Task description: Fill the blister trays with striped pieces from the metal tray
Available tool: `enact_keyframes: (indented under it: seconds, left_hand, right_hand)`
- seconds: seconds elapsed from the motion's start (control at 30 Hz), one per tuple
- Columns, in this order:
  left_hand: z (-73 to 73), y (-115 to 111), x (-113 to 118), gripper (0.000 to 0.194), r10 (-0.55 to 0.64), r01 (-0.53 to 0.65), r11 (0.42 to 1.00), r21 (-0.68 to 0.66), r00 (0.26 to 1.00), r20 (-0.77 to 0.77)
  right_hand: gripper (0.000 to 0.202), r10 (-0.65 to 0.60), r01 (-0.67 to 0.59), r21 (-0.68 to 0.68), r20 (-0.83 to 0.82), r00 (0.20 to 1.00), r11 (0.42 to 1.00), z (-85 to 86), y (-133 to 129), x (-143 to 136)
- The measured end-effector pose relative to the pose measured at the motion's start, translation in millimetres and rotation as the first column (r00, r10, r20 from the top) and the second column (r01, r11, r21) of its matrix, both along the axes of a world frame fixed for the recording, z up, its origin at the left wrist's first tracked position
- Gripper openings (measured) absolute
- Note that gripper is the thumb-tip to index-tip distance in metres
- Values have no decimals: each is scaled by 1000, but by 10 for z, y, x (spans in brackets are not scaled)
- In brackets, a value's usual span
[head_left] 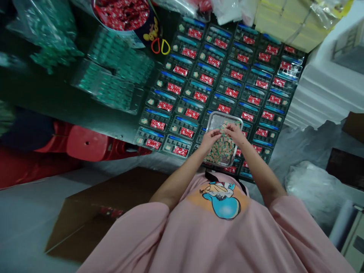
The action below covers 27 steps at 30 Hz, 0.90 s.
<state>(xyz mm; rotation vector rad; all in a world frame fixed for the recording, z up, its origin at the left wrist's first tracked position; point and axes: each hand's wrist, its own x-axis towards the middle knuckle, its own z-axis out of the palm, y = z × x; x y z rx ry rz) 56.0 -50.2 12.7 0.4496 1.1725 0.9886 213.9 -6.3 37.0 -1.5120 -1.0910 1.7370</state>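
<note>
A clear plastic tray (211, 122) rests at the table's near side, over some filled packs. Small beige-and-green blocks (220, 151) lie heaped inside it. Above the heap, my left hand (211, 139) and my right hand (235, 133) come together with fingers pinched. Small blocks of the same kind show at the fingertips; finer detail is too small to see. Around the tray, rows of blister packs (182, 106) hold blue pens (172, 77), red patterned packets (174, 88) and, in many, a small block.
Stacked green-filled packs (113, 68) lie left of the rows. Behind them stand a tub of red packets (122, 15), scissors (160, 46) and a bag of green pieces (51, 30). White trays (327, 91) are stacked at right. A red stool (88, 142) and a cardboard box (93, 212) are below left.
</note>
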Motion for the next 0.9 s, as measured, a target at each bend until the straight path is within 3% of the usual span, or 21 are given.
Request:
enact_keyframes:
  seconds: [0.2,0.47,0.67,0.9]
  left_hand:
    - [59,2,-7,39,47,-47,999,9,994,-102]
    - [164,5,-89,27,68,-65,998,23,981,-184]
    - [205,-21,-96,22,47,-38,998,57,986,-162]
    - [169,7,-125,25,122,-132,988,-76,985,-122]
  right_hand:
    - [43,-78,78,-11,-17,997,997,16,-153,-148]
    - [39,-16,15,116,9,1000,993,84,-222,-191]
    - [29,-38,27,156,64,997,987,92,-220,-182]
    - [28,-160,154,149,34,986,977,17,-247,-158]
